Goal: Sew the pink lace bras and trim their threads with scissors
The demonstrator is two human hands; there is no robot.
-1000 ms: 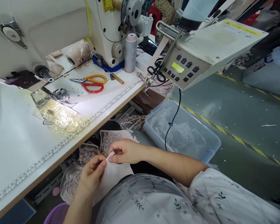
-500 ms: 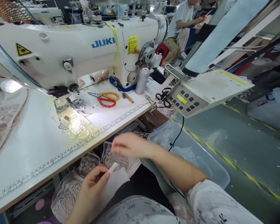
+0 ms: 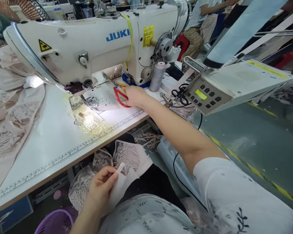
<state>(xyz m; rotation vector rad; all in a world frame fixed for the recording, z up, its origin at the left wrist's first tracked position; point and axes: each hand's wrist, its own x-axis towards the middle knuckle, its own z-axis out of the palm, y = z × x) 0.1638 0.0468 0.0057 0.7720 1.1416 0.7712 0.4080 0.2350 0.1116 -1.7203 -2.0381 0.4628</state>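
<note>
My right hand [image 3: 136,96] reaches onto the sewing table and is closed at the handles of the scissors [image 3: 121,98], which have one red and one orange handle. Their blades point up and left, past the needle area of the sewing machine [image 3: 95,48]. My fingertips are partly hidden behind the back of the hand. In my lap, my left hand [image 3: 104,183] pinches the edge of a pale pink fabric piece [image 3: 123,185], with a narrow strip standing up between thumb and forefinger. Lace bra cups [image 3: 128,156] lie on my lap beyond that hand.
A thread cone [image 3: 157,76] stands by the machine's base. The control box [image 3: 217,86] juts out at right. Pale lace garments [image 3: 17,120] lie on the table's left, and a plastic bin [image 3: 171,159] stands below its edge. A co-worker [image 3: 202,19] sits behind.
My right hand has moved from above my lap up to the scissors on the table. The scissors have turned, blades now upward. My left hand still pinches the fabric; the view has shifted.
</note>
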